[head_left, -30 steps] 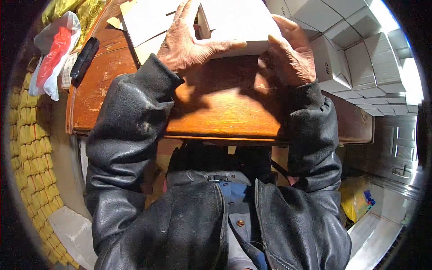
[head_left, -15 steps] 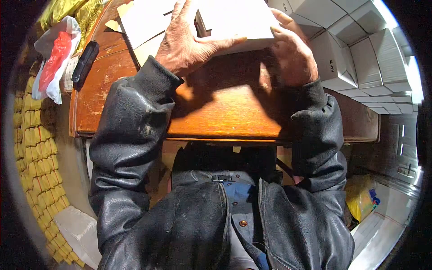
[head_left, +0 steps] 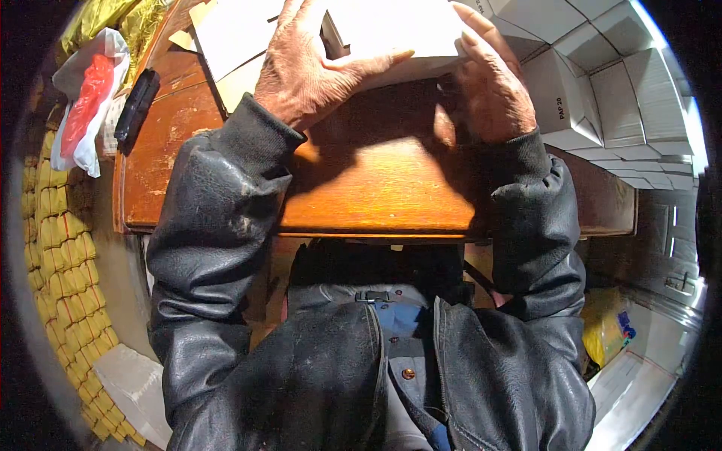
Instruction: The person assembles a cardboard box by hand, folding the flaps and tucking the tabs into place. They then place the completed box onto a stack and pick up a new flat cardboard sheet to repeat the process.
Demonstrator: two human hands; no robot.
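Observation:
A white cardboard box [head_left: 402, 31], overexposed on its top face, is held over the far side of the wooden table [head_left: 368, 188]. My left hand [head_left: 304, 75] grips its left end, with the thumb laid along the near edge and the fingertips cut off by the frame's top. At the right end, my right hand [head_left: 492, 86] clasps the box, its fingers over the corner. Beside my left hand lie white and cream sheets [head_left: 233, 45], which look like flat card or paper. A dark gap shows near the box's left side.
Stacked white boxes [head_left: 564, 98] stand along the right. On the left are a black object [head_left: 138, 111], a clear bag with red contents [head_left: 90, 105] and yellow wrapped material [head_left: 113, 22]. Bundled yellow packs [head_left: 64, 248] line the floor side at left.
Both hands keep their hold on the box. The right hand and the box's right end have shifted very slightly to the right, and the view has moved a little.

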